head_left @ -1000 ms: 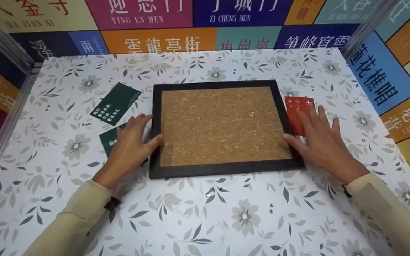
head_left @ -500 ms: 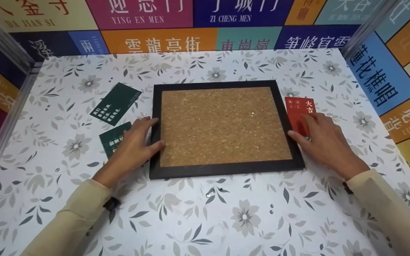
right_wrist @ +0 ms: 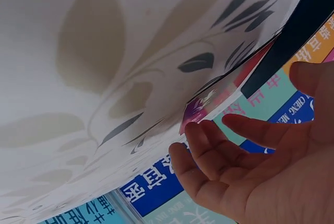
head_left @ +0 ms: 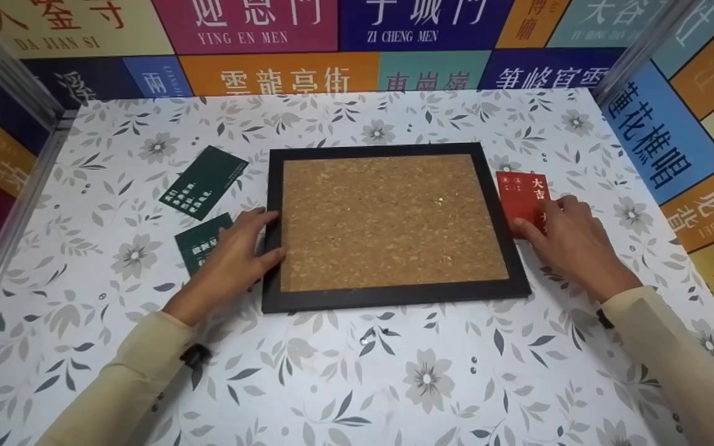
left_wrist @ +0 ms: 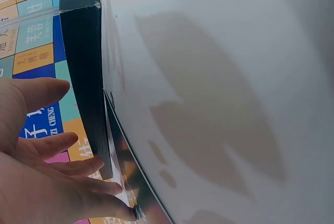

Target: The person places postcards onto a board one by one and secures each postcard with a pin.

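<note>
While my loose left hand [head_left: 236, 246] flanks the board [head_left: 388, 223], the red card [head_left: 521, 195] beneath my relaxed right hand [head_left: 574, 244] lies unlifted.

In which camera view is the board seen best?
The head view: it shows nearly the whole board, cork and black frame; the left hand covers a little of the edge. The left wrist view shows only part of its dark side; the right wrist view, only a dark piece at upper right.
</note>
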A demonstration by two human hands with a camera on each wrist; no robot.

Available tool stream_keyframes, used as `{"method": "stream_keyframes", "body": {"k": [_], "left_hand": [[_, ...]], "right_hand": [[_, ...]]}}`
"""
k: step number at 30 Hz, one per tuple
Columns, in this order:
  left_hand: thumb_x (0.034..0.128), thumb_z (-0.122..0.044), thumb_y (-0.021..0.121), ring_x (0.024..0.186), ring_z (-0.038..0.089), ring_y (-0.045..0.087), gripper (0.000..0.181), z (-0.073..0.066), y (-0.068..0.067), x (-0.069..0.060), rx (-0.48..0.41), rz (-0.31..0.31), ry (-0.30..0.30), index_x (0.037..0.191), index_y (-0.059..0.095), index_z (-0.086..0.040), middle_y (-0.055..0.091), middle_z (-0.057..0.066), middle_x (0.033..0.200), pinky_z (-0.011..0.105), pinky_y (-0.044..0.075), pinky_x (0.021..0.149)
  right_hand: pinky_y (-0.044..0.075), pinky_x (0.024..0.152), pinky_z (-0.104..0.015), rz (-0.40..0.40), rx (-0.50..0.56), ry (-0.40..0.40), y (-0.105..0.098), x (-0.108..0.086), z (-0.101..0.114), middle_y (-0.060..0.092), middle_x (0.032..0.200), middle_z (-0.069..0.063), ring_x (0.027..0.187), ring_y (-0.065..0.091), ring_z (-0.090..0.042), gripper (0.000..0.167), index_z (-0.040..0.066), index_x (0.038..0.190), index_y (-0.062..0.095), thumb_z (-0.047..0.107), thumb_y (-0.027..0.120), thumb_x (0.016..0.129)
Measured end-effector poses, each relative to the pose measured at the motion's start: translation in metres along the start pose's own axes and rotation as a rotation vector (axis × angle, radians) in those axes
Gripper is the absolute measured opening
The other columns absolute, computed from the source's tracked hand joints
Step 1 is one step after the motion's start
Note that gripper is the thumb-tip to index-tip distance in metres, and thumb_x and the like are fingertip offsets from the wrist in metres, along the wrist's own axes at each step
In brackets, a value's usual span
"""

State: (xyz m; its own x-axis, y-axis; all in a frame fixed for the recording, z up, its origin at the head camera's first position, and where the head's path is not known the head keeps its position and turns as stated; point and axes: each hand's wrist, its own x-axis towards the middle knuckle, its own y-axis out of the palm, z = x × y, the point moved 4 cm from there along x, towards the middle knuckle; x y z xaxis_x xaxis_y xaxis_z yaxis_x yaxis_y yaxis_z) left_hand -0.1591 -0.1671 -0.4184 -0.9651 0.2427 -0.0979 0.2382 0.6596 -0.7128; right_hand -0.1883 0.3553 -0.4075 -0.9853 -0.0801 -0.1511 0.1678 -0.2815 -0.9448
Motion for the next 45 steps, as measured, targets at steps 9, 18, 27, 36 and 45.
{"method": "stream_keyframes", "body": {"k": [9, 18, 27, 36, 45], "left_hand": [[0.1067, -0.016, 0.070, 0.164, 0.056, 0.015, 0.066, 0.000, 0.001, -0.001, 0.002, 0.012, 0.021, 0.162, 0.044, 0.009, 0.029, 0.036, 0.173, 0.080, 0.000, 0.126], [0.1079, -0.016, 0.068, 0.165, 0.055, 0.011, 0.067, 0.001, 0.001, -0.002, -0.011, 0.019, 0.027, 0.164, 0.040, 0.010, 0.027, 0.034, 0.174, 0.079, -0.003, 0.127], [0.1084, -0.016, 0.067, 0.166, 0.054, 0.009, 0.068, 0.002, 0.001, -0.002, 0.000, 0.035, 0.016, 0.165, 0.039, 0.009, 0.027, 0.033, 0.175, 0.078, -0.003, 0.127], [0.1085, -0.015, 0.067, 0.165, 0.054, 0.010, 0.067, 0.001, 0.000, -0.002, 0.003, 0.033, 0.012, 0.164, 0.039, 0.010, 0.027, 0.034, 0.175, 0.079, -0.002, 0.127], [0.1083, -0.015, 0.067, 0.165, 0.055, 0.008, 0.068, 0.000, 0.001, -0.001, -0.005, 0.043, 0.013, 0.164, 0.039, 0.010, 0.027, 0.034, 0.174, 0.078, -0.004, 0.127]], "right_hand": [[0.041, 0.075, -0.053, 0.007, -0.046, 0.106, 0.002, -0.001, -0.007, 0.047, 0.109, -0.030, 0.095, 0.044, -0.046, 0.095, -0.008, 0.095, 0.061, 0.086, 0.048, 0.098], [0.043, 0.075, -0.056, -0.010, -0.076, 0.160, 0.005, 0.003, -0.009, 0.045, 0.106, -0.032, 0.098, 0.042, -0.048, 0.095, -0.005, 0.085, 0.055, 0.089, 0.050, 0.095], [0.040, 0.066, -0.049, -0.008, -0.073, 0.167, 0.002, 0.008, -0.016, 0.045, 0.101, -0.031, 0.091, 0.043, -0.045, 0.090, -0.001, 0.074, 0.052, 0.087, 0.060, 0.093], [0.039, 0.066, -0.046, 0.007, 0.054, 0.223, -0.003, 0.012, -0.020, 0.045, 0.109, -0.030, 0.096, 0.043, -0.043, 0.091, -0.002, 0.081, 0.055, 0.089, 0.066, 0.087], [0.039, 0.064, -0.045, 0.050, 0.091, 0.260, -0.001, 0.011, -0.026, 0.043, 0.111, -0.030, 0.097, 0.043, -0.042, 0.092, -0.001, 0.082, 0.055, 0.090, 0.065, 0.087]]}}
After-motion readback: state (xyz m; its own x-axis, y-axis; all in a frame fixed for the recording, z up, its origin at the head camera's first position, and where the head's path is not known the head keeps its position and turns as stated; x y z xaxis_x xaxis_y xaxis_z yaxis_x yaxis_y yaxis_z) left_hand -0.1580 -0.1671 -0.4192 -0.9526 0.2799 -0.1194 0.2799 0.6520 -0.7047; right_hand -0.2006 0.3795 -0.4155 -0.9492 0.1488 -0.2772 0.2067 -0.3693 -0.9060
